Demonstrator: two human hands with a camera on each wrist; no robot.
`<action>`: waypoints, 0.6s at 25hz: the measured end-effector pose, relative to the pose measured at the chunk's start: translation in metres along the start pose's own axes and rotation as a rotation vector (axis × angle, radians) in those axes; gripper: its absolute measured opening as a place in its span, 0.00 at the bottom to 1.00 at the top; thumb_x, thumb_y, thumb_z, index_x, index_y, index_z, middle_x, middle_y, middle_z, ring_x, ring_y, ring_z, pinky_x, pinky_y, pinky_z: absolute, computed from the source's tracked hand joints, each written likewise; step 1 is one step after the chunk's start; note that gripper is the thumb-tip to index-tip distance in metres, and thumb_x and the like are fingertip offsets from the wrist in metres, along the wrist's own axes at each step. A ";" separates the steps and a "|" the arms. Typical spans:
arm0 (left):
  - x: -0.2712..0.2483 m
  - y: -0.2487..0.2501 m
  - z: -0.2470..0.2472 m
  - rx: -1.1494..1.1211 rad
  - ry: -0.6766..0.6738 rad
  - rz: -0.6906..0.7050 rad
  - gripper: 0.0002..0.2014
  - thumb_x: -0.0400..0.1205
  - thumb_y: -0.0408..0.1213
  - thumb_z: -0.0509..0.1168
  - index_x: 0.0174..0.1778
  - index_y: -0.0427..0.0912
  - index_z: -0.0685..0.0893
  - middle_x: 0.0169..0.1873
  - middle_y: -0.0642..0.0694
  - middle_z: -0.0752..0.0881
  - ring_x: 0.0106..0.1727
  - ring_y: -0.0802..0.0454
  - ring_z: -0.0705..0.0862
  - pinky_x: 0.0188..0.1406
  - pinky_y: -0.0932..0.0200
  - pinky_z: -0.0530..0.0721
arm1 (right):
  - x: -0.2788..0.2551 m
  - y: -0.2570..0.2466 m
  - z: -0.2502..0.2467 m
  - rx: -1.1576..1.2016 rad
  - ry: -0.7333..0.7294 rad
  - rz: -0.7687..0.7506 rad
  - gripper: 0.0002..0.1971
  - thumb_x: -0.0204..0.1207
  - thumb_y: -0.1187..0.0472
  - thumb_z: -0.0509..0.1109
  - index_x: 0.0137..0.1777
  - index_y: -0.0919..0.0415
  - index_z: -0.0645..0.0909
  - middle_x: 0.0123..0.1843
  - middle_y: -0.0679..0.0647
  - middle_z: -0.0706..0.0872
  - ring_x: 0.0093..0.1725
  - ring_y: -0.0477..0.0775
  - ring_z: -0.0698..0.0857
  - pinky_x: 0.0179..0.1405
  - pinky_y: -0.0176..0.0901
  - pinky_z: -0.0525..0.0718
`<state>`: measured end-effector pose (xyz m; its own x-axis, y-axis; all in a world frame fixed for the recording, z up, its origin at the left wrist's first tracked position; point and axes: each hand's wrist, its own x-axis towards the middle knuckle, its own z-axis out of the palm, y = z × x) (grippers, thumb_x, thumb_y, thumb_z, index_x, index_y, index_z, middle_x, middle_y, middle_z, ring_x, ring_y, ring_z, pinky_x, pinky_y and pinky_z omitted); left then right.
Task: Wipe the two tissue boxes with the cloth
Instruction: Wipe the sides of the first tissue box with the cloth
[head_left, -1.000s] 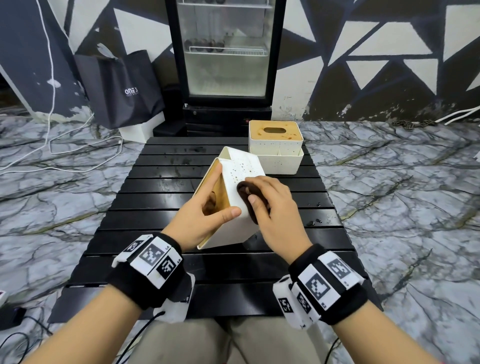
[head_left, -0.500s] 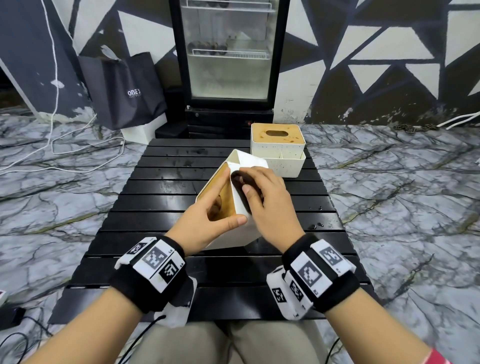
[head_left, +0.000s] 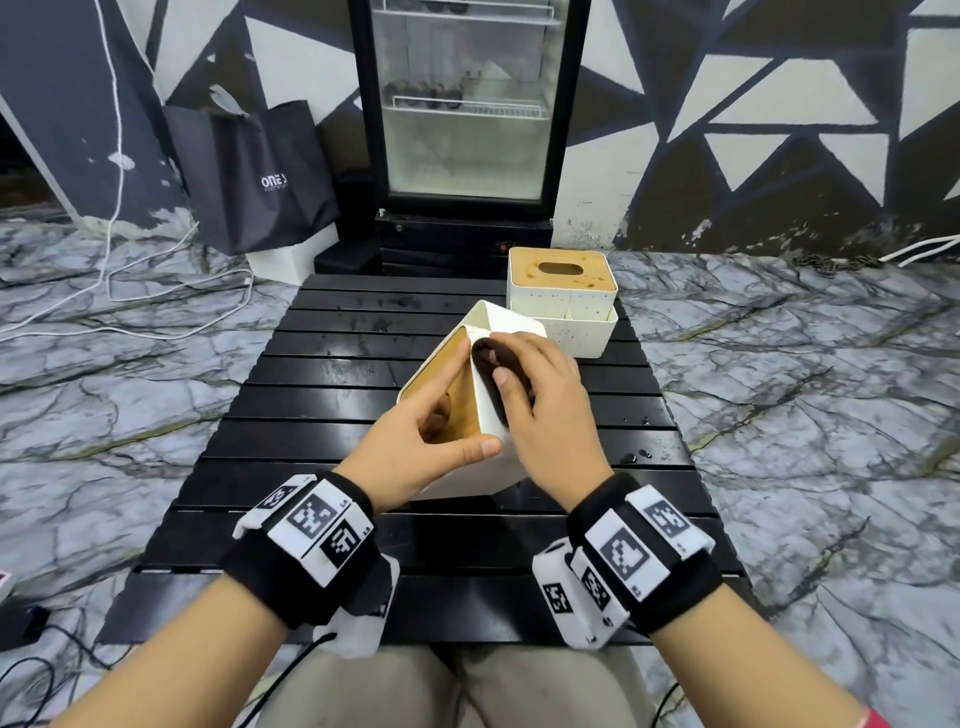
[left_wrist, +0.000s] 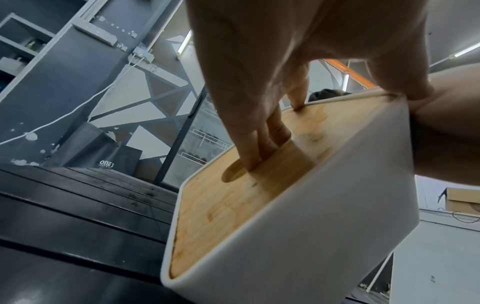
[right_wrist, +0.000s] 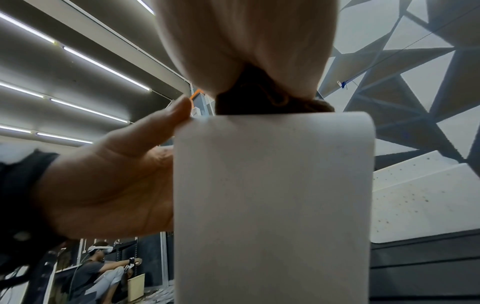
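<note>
A white tissue box (head_left: 470, 478) with a wooden lid (head_left: 460, 400) stands tilted on edge at the middle of the black slatted table (head_left: 322, 395). My left hand (head_left: 447, 421) grips it: fingers (left_wrist: 259, 144) go into the lid's slot, and the thumb lies on the white side. My right hand (head_left: 524, 374) holds a dark brown cloth (head_left: 496, 358) and presses it on the box's upper white side near the far end. In the right wrist view the cloth (right_wrist: 259, 98) sits on top of the box (right_wrist: 272, 205). A second, speckled tissue box (head_left: 563, 296) stands upright at the table's back right.
A few water drops (head_left: 636, 457) lie on the table to the right of the held box. Behind the table stand a glass-door fridge (head_left: 462, 104) and a black bag (head_left: 260, 176). White cables (head_left: 156, 291) trail over the marble floor at left.
My right hand has slid the cloth along the box's white side, from its middle toward the far end. The left hand keeps the same grip on the box.
</note>
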<state>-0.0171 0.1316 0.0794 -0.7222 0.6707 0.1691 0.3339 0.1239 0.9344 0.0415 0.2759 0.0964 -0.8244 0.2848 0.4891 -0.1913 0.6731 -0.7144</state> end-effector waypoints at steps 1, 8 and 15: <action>-0.001 0.000 0.000 -0.009 -0.004 -0.001 0.46 0.61 0.58 0.73 0.73 0.77 0.56 0.43 0.61 0.80 0.44 0.66 0.80 0.53 0.72 0.76 | -0.004 0.000 -0.001 -0.004 0.001 -0.004 0.18 0.77 0.59 0.57 0.66 0.56 0.76 0.63 0.51 0.78 0.63 0.50 0.70 0.63 0.34 0.63; 0.002 0.000 0.003 0.039 0.015 -0.005 0.43 0.61 0.60 0.74 0.66 0.88 0.57 0.38 0.47 0.72 0.41 0.55 0.73 0.55 0.58 0.78 | 0.022 -0.003 -0.003 0.001 0.001 0.010 0.15 0.79 0.68 0.60 0.64 0.61 0.78 0.62 0.56 0.80 0.64 0.56 0.74 0.67 0.44 0.67; 0.003 -0.002 0.003 0.058 -0.011 -0.017 0.44 0.62 0.60 0.74 0.70 0.84 0.55 0.46 0.38 0.79 0.48 0.47 0.79 0.60 0.56 0.80 | -0.004 0.002 -0.005 0.005 0.029 0.005 0.18 0.77 0.61 0.58 0.66 0.57 0.76 0.63 0.52 0.79 0.63 0.51 0.72 0.65 0.38 0.66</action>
<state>-0.0178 0.1356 0.0765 -0.7213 0.6764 0.1490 0.3561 0.1776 0.9174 0.0471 0.2793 0.0951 -0.8097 0.3074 0.4999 -0.1901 0.6686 -0.7189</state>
